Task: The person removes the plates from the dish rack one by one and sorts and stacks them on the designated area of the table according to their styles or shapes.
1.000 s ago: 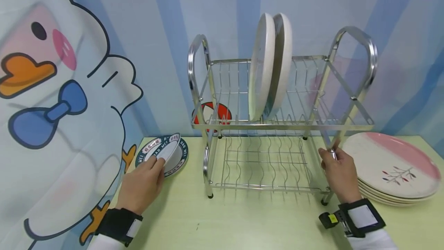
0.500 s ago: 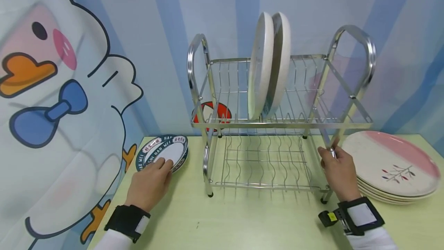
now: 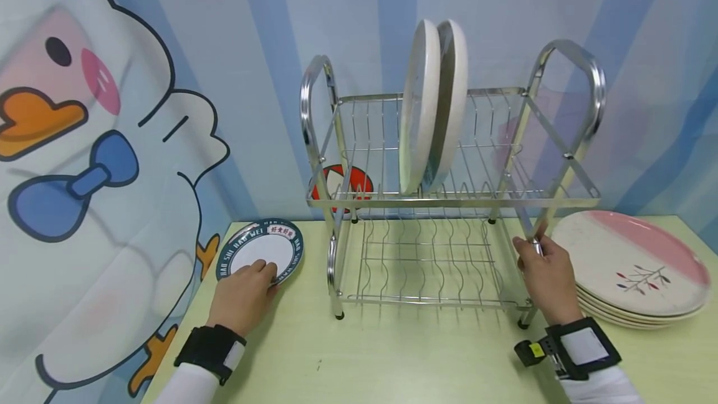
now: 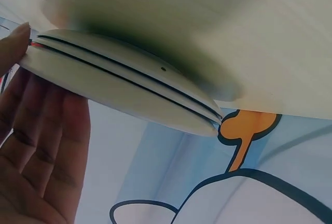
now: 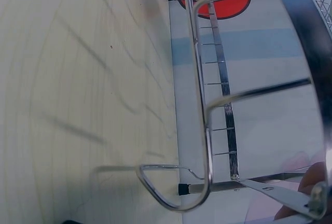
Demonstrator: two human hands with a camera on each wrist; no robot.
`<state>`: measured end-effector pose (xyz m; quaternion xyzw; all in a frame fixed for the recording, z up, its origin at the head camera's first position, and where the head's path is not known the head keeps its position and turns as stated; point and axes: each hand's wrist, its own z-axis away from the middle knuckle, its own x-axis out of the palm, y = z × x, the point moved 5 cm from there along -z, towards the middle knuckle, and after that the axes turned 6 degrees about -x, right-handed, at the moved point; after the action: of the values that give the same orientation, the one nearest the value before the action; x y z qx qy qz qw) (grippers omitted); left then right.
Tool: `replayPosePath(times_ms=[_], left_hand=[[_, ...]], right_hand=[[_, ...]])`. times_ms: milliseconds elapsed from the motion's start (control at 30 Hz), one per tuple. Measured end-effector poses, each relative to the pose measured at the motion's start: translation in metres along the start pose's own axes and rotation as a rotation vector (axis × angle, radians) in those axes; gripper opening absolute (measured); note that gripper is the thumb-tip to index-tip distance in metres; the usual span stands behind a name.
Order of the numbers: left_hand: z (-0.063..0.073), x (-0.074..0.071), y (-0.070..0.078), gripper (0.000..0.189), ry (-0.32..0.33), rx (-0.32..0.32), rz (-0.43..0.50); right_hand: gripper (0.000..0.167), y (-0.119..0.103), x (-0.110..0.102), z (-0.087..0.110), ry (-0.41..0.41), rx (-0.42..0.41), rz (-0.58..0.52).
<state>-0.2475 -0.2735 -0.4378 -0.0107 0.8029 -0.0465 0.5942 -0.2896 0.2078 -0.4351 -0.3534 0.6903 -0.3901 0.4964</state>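
Observation:
A small stack of white plates with dark teal lettered rims (image 3: 260, 248) lies at the left of the table. My left hand (image 3: 244, 297) is at the near edge of the top plate, pinching its rim. In the left wrist view the thumb (image 4: 14, 45) is at the rim's edge and the fingers lie against the white face (image 4: 119, 99). My right hand (image 3: 546, 279) grips the right front post of a two-tier metal dish rack (image 3: 449, 203). Most of that hand is out of the right wrist view, where the rack's wire bars (image 5: 202, 94) show.
Two white plates (image 3: 421, 111) stand on edge in the rack's upper tier; the lower tier (image 3: 429, 260) is bare wire. On the right lies a stack of large oval plates (image 3: 628, 260) with pink edging. A printed duck curtain (image 3: 101, 235) hangs behind the pale table (image 3: 359, 360).
The top lettered plate, earlier tilted up in my left hand, has come down flat onto the stack. The left hand moved down and slightly right with it. My right hand stays on the rack.

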Motion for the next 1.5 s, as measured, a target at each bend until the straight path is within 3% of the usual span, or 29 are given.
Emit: replayPosePath(times_ms=[633,933,1267,1500], left_hand=[[-0.013,0.015,-0.016,0.031,-0.111,-0.124,0.104],[-0.012,0.011,-0.016,0.03,-0.138,-0.151,0.137],[0.001,0.002,-0.018,0.03,-0.088,-0.166,0.19],[0.011,-0.024,-0.003,0.029,-0.014,-0.172,0.258]], right_hand=[[0.044,0.002,0.0,0.001,-0.013,0.012,0.007],[0.043,0.0,-0.001,0.001,0.005,-0.009,0.01],[0.043,0.0,-0.001,0.001,-0.001,-0.001,-0.001],[0.042,0.0,-0.001,0.001,0.0,-0.007,0.001]])
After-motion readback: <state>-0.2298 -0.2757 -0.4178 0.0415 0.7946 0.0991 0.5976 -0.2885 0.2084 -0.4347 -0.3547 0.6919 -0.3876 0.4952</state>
